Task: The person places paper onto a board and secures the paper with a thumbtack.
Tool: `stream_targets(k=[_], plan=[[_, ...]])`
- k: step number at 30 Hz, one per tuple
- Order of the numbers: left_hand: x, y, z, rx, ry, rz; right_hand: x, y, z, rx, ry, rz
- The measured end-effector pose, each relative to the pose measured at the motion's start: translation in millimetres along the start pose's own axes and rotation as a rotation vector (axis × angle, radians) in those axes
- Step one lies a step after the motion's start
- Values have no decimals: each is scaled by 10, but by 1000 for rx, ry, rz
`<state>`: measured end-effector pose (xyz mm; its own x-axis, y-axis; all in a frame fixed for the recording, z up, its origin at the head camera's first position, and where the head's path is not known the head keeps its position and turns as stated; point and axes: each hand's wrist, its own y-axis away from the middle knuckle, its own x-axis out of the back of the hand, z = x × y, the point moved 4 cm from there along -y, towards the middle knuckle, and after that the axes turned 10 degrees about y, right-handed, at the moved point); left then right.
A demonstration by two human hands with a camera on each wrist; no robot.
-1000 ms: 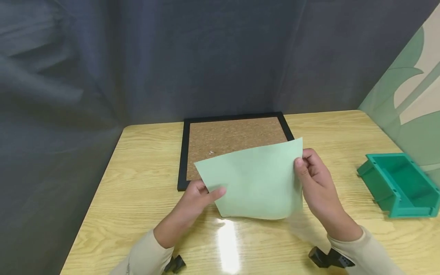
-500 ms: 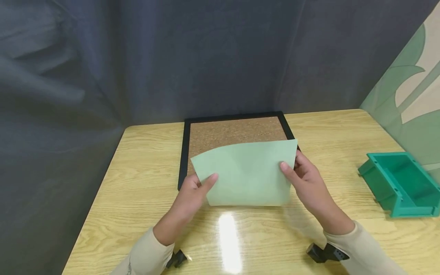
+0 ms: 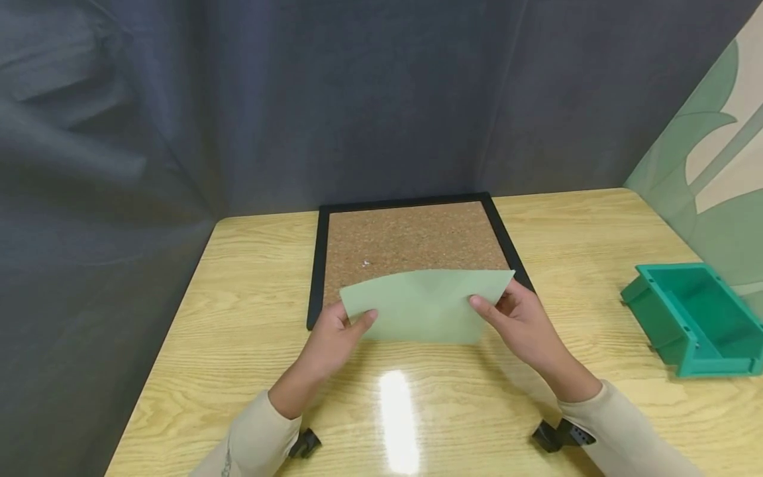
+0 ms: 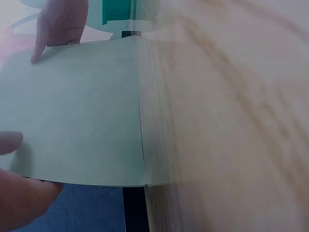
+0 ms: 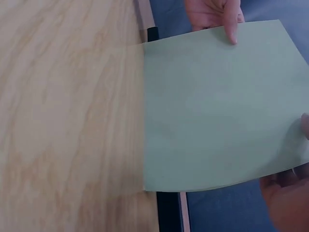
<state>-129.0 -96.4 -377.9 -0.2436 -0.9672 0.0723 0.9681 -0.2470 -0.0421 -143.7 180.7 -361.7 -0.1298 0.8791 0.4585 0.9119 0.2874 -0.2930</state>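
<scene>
Hidden first: I can't see most of the fingers, which go behind the sheet [image 3: 423,308]. It also covers the middle of the board's [image 3: 411,232] near edge. I can't tell whether its lower edge touches the table [image 3: 238,285]. Each wrist view crops its own hand at the border.

Grip: left hand [image 3: 330,338] pinches the sheet's left side, thumb flat on the face, fingers behind. Right hand [image 3: 524,328] does likewise at the right side, gap closed down to the paper. Sheet hangs between them, slightly bowed, in front of the board, which lies by the table's far edge.

Against half a second ago: the sheet's upper edge sits lower in my head view and the sheet looks shallower. More cork shows, with pale specks [image 3: 366,264] that were covered; what they are, I can't make out. Right thumb has shifted inward. Board and bin [image 3: 656,324] unmoved.

Bin: green, near the table's right edge, upright, top uncovered. I see inner walls and part of the floor; its right side runs to my picture's border.
</scene>
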Motion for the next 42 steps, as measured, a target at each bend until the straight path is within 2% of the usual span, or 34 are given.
stream_targets(k=[3,10,17,23,30,36,38,42], plan=[[-3,-9,18,-18,2,-5,-6,-10,34,1,1,-9],[16,12,118,-67,-10,19,15,-48,-31,-7,48,31],[35,-21,54,-19,-43,52,-47,-43,27,-5,89,-25],[56,-30,52,17,-54,96,-54,-59,11,21,110,-20],[29,-48,1,24,-80,51,-74,-88,31,-8,79,-97],[48,-43,24,10,-89,84,-71,-114,8,-1,127,-94],[44,-36,15,19,-88,64,-80,-121,13,-6,113,-111],[25,-17,-25,50,-83,-14,-112,-132,51,-30,89,-151]])
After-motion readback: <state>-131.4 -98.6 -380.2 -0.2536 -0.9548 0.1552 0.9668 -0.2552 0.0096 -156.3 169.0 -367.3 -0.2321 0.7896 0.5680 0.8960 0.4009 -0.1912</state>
